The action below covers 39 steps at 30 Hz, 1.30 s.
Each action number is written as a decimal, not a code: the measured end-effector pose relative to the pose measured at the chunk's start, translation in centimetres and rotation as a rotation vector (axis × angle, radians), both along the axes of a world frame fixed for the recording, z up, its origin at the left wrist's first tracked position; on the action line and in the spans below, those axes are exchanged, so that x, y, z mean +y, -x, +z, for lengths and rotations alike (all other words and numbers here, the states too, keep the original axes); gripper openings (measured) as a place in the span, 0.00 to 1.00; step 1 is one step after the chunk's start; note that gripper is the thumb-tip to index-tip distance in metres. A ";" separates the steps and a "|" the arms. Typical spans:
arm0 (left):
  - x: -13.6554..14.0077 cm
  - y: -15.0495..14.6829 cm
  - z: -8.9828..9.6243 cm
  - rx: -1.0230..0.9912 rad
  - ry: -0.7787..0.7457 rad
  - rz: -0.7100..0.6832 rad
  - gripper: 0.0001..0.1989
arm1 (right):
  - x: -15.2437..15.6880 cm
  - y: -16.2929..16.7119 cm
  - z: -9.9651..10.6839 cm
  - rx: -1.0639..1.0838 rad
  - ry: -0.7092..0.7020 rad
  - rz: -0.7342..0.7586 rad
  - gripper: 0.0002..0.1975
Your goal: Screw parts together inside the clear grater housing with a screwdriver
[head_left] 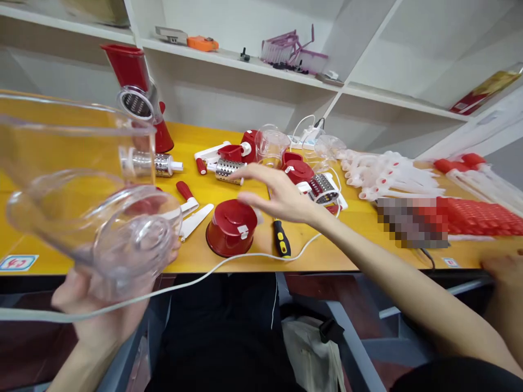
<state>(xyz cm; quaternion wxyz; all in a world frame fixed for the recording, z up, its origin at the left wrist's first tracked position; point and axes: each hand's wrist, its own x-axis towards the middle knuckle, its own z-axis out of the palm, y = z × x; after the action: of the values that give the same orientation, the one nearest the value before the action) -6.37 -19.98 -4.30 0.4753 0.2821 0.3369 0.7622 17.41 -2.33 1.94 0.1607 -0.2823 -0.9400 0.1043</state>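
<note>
My left hand [108,307] grips a clear plastic grater housing [137,239] from below, raised over the table's front left edge. The housing has a tall hopper and a round opening, and it is slightly blurred. My right hand [278,193] reaches across the table with fingers apart and nothing in them. Just under and in front of its fingers stands a round red base [232,226]. A screwdriver [281,239] with a black and yellow handle lies beside that base. To its left are a red-gripped crank handle [188,196] and a white tapered piece [196,222].
An assembled red rotary grater [137,95] stands at the back left. Metal grating drums [229,171], red parts [299,170] and clear housings [273,142] lie behind. A white cable [229,261] crosses the front. Plastic parts [388,174] pile up right, near another person's hand [504,269].
</note>
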 end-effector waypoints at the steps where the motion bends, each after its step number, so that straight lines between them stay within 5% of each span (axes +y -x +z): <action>1: 0.1 -0.3 0.1 -0.004 -0.023 0.056 0.28 | -1.4 -0.1 -0.1 -0.050 0.015 0.069 0.39; 4: 0.9 -1.1 0.6 -0.017 -0.039 0.033 0.30 | -4.0 0.3 -1.7 -0.172 0.007 0.139 0.43; 8: 1.6 -1.4 0.8 0.024 -0.011 -0.040 0.27 | -3.5 0.0 -3.6 -0.238 -0.038 0.081 0.40; 21: 3.9 -1.5 0.4 0.572 0.119 0.087 0.31 | 0.6 -6.2 -3.6 -0.267 -0.071 -0.200 0.40; 27: 4.9 -0.3 2.8 0.965 0.171 0.161 0.39 | 0.0 -6.7 -4.8 -0.178 -0.086 -0.257 0.40; 34: 4.7 -1.6 7.9 1.820 0.348 0.359 0.35 | -0.2 -7.0 -5.6 -0.034 -0.077 -0.263 0.38; 39: 4.8 -3.6 9.2 2.069 0.334 0.390 0.30 | -1.7 -6.0 -5.0 0.158 -0.084 -0.272 0.34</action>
<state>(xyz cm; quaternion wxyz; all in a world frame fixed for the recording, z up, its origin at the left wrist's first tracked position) -2.80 -15.18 4.89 -0.1394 0.6647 0.7165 0.1591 23.37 -4.05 -3.08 0.2584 -0.3909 -0.8811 0.0638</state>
